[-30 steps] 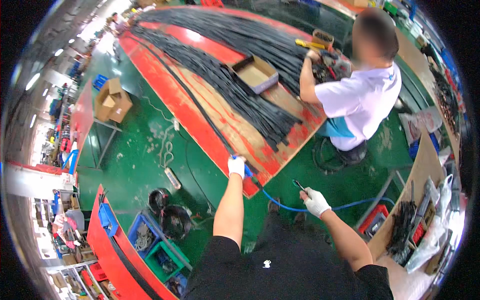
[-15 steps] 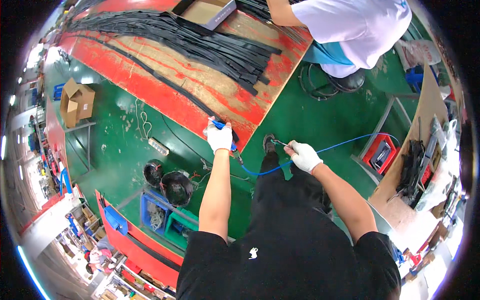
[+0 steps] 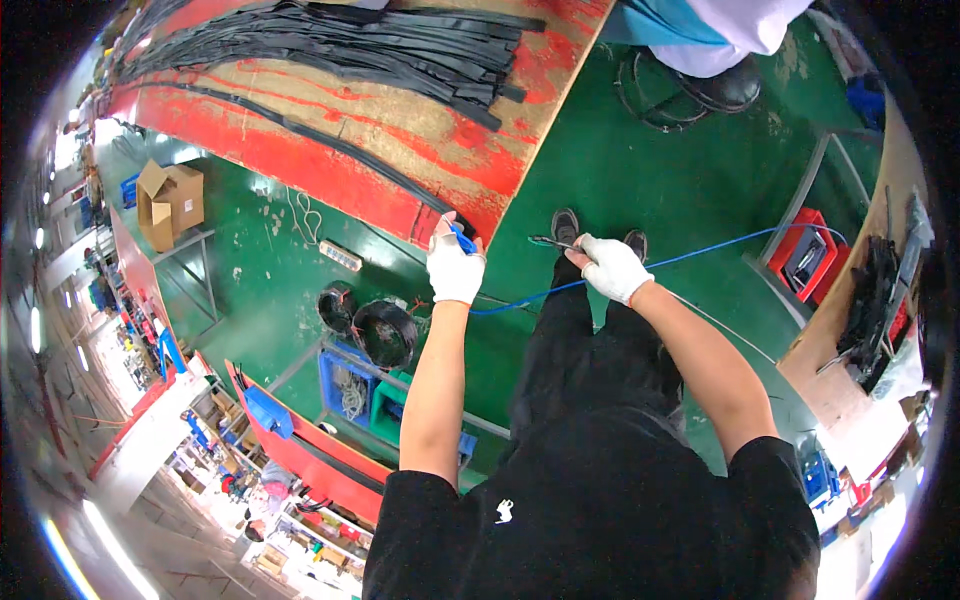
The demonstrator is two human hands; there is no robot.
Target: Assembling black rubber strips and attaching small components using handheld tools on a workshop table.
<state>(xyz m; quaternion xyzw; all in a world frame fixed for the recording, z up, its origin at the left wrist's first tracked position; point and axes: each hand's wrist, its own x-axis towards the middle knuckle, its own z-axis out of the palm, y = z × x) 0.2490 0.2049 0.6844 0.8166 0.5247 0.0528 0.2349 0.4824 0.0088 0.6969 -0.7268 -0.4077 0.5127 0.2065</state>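
Note:
My left hand (image 3: 456, 268), in a white glove, is closed around a blue hand tool (image 3: 463, 240) at the near corner of the red worktable (image 3: 400, 216). A blue hose (image 3: 530, 298) runs out from below this hand towards the right. One long black strip (image 3: 340, 147) lies along the table's near edge, its end close to the tool; whether they touch is hidden. My right hand (image 3: 613, 268), also gloved, grips a slim dark tool (image 3: 550, 242) whose tip points left, above the floor and apart from the table.
Many black strips (image 3: 400, 48) lie bundled across the table. A person (image 3: 715, 35) sits on a black stool (image 3: 725, 88) beyond it. Black buckets (image 3: 385, 333), a power strip (image 3: 340, 256) and a carton (image 3: 178, 205) are to the left. A red bin (image 3: 805, 262) stands right.
The view has shifted, so the table sits further up and left. My right hand's tool is now level, closer to my left hand. Both hands keep their hold.

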